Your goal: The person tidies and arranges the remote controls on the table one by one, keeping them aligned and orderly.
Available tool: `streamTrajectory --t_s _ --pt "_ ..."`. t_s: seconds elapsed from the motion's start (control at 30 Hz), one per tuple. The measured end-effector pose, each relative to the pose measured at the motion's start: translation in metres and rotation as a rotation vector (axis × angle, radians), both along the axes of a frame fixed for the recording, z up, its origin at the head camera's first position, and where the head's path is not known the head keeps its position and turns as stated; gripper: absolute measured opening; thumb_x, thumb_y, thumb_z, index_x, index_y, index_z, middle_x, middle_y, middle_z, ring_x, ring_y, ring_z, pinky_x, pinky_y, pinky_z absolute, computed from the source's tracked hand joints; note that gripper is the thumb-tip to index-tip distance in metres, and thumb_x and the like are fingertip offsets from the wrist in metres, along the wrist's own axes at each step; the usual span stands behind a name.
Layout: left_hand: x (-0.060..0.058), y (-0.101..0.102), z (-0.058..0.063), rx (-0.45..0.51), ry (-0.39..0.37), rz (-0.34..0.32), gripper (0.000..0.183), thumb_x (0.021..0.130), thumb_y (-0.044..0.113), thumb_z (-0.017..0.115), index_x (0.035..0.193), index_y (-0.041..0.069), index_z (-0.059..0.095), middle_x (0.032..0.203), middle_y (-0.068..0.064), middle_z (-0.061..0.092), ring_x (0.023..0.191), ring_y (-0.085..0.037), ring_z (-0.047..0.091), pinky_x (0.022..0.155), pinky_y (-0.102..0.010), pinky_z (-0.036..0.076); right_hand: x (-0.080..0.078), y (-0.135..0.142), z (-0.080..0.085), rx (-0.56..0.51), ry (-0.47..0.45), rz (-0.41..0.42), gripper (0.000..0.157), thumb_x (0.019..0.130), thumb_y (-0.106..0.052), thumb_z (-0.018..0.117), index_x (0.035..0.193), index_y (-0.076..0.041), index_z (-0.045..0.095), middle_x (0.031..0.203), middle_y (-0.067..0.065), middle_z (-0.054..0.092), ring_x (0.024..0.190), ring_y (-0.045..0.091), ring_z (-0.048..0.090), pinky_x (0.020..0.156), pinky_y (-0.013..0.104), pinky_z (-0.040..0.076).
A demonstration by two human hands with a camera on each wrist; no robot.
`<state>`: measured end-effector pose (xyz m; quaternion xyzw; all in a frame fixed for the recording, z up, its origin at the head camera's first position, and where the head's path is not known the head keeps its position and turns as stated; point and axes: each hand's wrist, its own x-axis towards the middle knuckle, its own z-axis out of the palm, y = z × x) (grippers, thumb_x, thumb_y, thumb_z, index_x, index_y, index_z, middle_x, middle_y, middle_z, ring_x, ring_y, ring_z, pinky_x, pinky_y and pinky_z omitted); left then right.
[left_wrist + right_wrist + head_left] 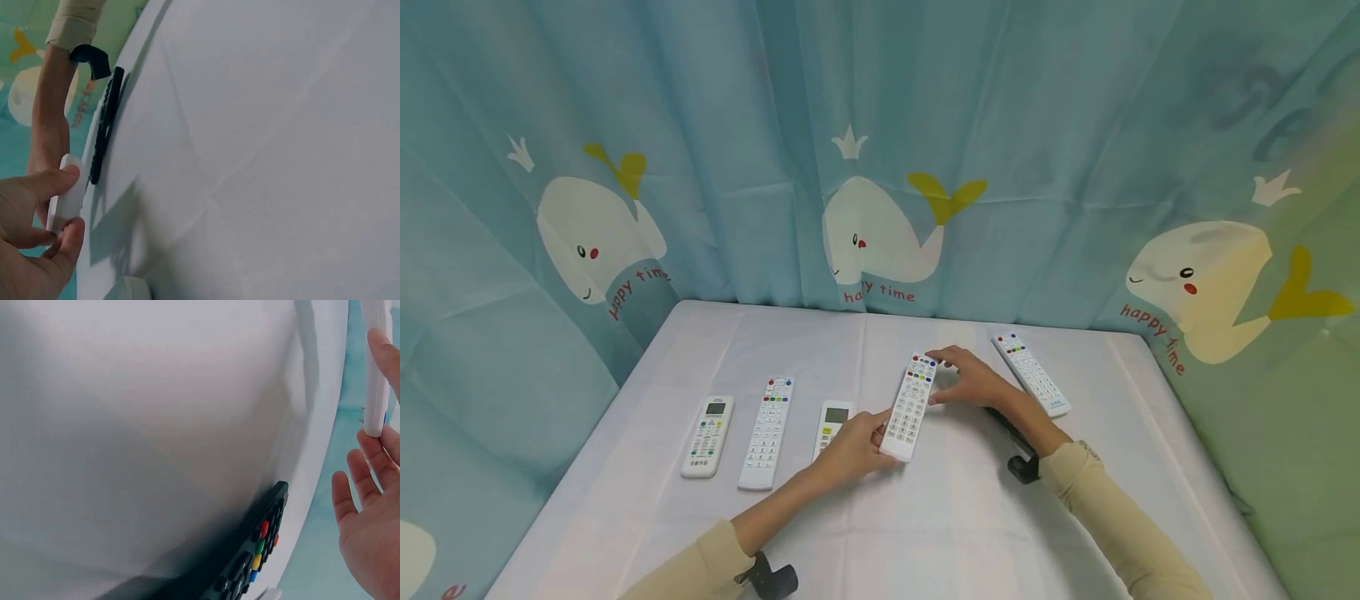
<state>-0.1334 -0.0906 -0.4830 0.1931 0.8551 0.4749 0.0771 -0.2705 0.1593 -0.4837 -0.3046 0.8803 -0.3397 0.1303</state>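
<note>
A light blue-green curtain (pixel 700 92) hangs behind and around the work, printed with white whales, small crowns and "happy time" lettering. In front of it stands a table (pixel 925 521) under a white cloth. A person's beige left sleeve (pixel 696 571) and beige right sleeve (pixel 1123 512) reach in from the near side.

The left hand (pixel 855 444) pinches the lower end of a white TV-style remote control (pixel 908 410) between thumb and fingers. The right hand (pixel 972 381) has its thumb on the side edge and its index finger at the top end, with the other fingers spread loosely away. The remote is held tilted above the middle of the table, buttons facing the head camera.

Another long white remote (pixel 767 433) lies left of the left hand, and a similar right-hand white remote (pixel 1031 373) lies slantwise just beside the right forearm. That forearm crosses over a black remote (pixel 253 553) with red, green, yellow and blue keys, hiding most of it from the head view. Shorter air-conditioner remotes with small screens follow: the far-left one (pixel 708 437) is fully visible; the nearer one (pixel 832 419) is partly covered by the left hand.

A dark wrist device (pixel 775 581) sits at the left cuff.
</note>
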Motion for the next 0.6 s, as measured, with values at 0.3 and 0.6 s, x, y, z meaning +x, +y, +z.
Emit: streamTrajectory --t_s 0.3,0.6 --pt "0.015 0.001 -0.004 0.03 -0.033 0.039 0.077 0.073 -0.001 0.086 0.139 -0.014 0.048 0.086 -0.002 0.057 0.072 -0.008 0.056 0.062 -0.022 0.051 0.006 -0.003 -0.003 -0.013 0.028 0.04 0.081 0.076 -0.031 0.088 0.143 -0.005 0.052 0.132 0.014 0.054 0.118 0.032 0.049 0.1 0.053 0.04" --pt "0.027 0.005 -0.008 -0.014 -0.012 0.066 0.078 0.071 0.002 0.088 0.138 -0.011 0.051 0.079 0.0 0.054 0.069 -0.007 0.05 0.058 -0.021 0.047 0.013 -0.005 -0.007 -0.006 0.034 0.08 0.082 0.073 -0.031 0.09 0.142 -0.005 0.053 0.131 0.013 0.055 0.121 0.033 0.048 0.103 0.054 0.038"
